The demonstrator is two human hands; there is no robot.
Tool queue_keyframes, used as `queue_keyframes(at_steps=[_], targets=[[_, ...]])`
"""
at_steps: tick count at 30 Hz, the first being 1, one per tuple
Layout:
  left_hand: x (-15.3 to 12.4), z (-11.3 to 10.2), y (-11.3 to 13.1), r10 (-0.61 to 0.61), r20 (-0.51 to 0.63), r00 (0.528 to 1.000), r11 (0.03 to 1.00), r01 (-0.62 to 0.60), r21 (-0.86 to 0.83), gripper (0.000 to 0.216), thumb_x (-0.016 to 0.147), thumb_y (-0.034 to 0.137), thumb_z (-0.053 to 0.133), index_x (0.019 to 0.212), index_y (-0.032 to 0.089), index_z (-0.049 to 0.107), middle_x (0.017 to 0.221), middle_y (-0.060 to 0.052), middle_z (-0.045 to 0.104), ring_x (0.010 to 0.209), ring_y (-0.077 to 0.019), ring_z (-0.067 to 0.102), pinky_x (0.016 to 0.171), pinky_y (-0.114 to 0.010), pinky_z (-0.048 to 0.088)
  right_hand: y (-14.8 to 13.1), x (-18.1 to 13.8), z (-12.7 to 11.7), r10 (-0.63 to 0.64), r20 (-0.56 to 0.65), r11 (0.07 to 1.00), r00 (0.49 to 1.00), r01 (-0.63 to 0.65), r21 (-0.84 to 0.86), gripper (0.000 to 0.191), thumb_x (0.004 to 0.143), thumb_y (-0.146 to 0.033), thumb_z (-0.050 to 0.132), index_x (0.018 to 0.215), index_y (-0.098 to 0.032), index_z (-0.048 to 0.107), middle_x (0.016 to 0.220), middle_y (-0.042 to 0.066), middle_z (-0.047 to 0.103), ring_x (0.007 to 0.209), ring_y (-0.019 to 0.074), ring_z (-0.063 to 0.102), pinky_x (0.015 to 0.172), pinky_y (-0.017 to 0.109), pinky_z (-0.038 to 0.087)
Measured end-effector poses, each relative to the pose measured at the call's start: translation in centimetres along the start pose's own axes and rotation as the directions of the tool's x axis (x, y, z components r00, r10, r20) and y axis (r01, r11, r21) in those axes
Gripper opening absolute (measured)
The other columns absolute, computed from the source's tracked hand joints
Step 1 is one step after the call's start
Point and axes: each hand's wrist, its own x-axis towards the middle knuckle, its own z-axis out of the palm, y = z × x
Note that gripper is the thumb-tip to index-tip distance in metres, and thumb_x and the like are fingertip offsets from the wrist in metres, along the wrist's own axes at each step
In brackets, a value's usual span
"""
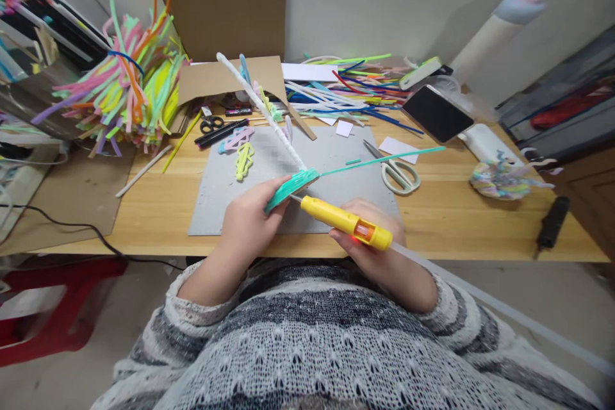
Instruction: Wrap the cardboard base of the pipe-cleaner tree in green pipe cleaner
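Note:
My left hand is closed around a teal pipe-cleaner coil over the near edge of a grey mat. A white fuzzy stem rises from the coil toward the back, and a loose teal strand runs off to the right. My right hand grips a yellow glue gun. The gun's metal tip points left and sits right at the coil. A clear glue stick trails from the back of the gun over my right arm.
Green-handled scissors, a dark phone and loose coloured pipe cleaners lie on the wooden table's right and back. A big bundle of pipe cleaners stands at left beside black scissors. Small finished shapes rest on the mat.

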Motion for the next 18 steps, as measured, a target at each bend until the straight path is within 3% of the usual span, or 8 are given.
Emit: queue_keyframes(at_steps=[18], targets=[[-0.3,-0.1,-0.3,-0.001,-0.015,1.0,1.0,0.001,0.006,0.037,0.086,0.019,0.058,0.123,0.025,0.06,0.115,-0.004,0.07,0.102,-0.0189,0.067,0.089,-0.034,0.054,0.7,-0.4,-0.6,0.035,-0.047,0.989,0.998,-0.041,-0.143,0.024,0.09,-0.029,0.059,0.071,-0.021,0.047,0.066,-0.003,0.045,0.061,0.0116,0.045,0.056,0.028,0.036]])
